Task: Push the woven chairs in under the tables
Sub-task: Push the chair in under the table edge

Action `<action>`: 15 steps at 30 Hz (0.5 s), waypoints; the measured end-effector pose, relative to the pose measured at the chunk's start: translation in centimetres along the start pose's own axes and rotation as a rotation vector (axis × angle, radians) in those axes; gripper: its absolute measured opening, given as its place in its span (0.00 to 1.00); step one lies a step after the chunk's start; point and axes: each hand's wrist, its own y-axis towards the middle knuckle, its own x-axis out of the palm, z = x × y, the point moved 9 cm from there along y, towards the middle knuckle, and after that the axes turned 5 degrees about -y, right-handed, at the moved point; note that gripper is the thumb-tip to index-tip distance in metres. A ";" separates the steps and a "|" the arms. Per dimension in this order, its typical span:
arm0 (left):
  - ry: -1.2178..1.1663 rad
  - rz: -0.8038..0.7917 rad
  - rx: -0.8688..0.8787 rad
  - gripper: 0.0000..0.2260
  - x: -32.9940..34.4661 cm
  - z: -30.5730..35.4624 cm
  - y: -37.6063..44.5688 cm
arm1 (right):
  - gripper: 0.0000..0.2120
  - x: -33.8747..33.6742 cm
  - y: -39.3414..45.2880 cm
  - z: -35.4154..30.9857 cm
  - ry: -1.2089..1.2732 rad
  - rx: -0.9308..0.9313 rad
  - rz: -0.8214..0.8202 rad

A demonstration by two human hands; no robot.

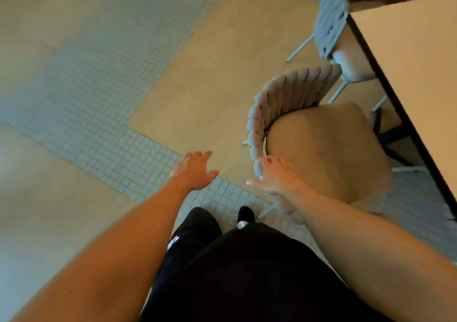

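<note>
A woven chair [291, 92] with a curved grey braided back and a tan seat cushion stands pulled out from the light-topped table [418, 57] at the right. My right hand [277, 178] is open, its fingertips at the near end of the chair's backrest. My left hand [195, 171] hovers open over the floor, left of the chair and apart from it. A second woven chair [330, 17], blue-grey, sits farther back against the table's edge.
The floor mixes beige slabs and small blue-grey tiles [99, 74]. Black table legs [390, 136] show under the table beside the near chair. My dark trousers and a shoe [246, 214] are at the bottom centre. Chair legs show at the top left.
</note>
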 end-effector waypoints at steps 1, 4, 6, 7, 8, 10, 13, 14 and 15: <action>0.007 0.000 0.015 0.32 -0.3 0.2 0.5 | 0.41 -0.1 0.0 0.0 0.013 0.009 -0.005; 0.095 -0.041 0.128 0.31 -2.1 1.8 4.7 | 0.41 -0.8 0.9 0.7 0.129 0.095 -0.001; 0.156 -0.067 0.208 0.31 -3.0 3.1 7.1 | 0.40 -1.0 1.1 1.3 0.224 0.157 0.015; 0.180 -0.084 0.249 0.31 -3.3 3.7 8.0 | 0.39 -1.1 1.1 1.6 0.265 0.192 0.026; 0.207 -0.108 0.300 0.31 -3.5 4.5 8.9 | 0.39 -1.3 0.9 1.9 0.304 0.232 0.040; 0.260 -0.140 0.405 0.31 -3.9 5.7 10.2 | 0.39 -1.4 0.5 2.0 0.377 0.296 0.063; 0.349 -0.159 0.570 0.31 -5.2 7.2 12.0 | 0.40 -1.1 0.2 1.8 0.482 0.388 0.066; 0.370 -0.165 0.624 0.31 -5.6 7.7 12.6 | 0.41 -0.7 0.2 1.8 0.498 0.428 0.071; 0.384 -0.167 0.676 0.31 -5.9 8.3 13.2 | 0.42 -0.4 0.2 1.9 0.514 0.468 0.078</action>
